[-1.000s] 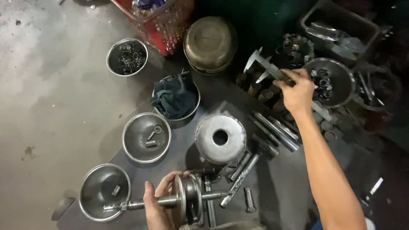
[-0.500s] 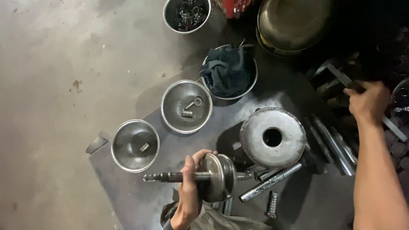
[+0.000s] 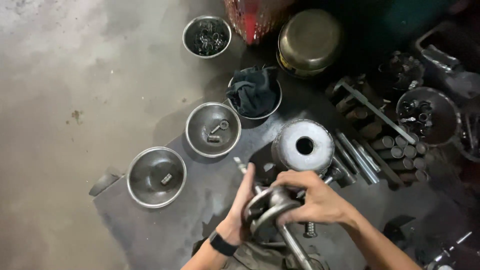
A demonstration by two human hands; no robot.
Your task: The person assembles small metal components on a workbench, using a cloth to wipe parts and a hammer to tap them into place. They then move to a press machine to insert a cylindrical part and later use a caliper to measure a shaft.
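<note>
At six o'clock, above dark floor mat (image 3: 150,225) | left hand (image 3: 240,210) and right hand (image 3: 312,200) both closed around metal crankshaft (image 3: 272,210) | steel bowls (image 3: 212,129) at ten o'clock.

Right hand (image 3: 315,200) back from the far tool pile, now gripping the shaft assembly (image 3: 272,207) with left hand (image 3: 240,210); shaft turned from level to slanted.

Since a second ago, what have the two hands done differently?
The right hand left the tools at far right, came back and gripped the disc of the shaft assembly. The left hand kept holding the shaft, which swung from level to steeply slanted. The bowls and drum lie as before.
</note>
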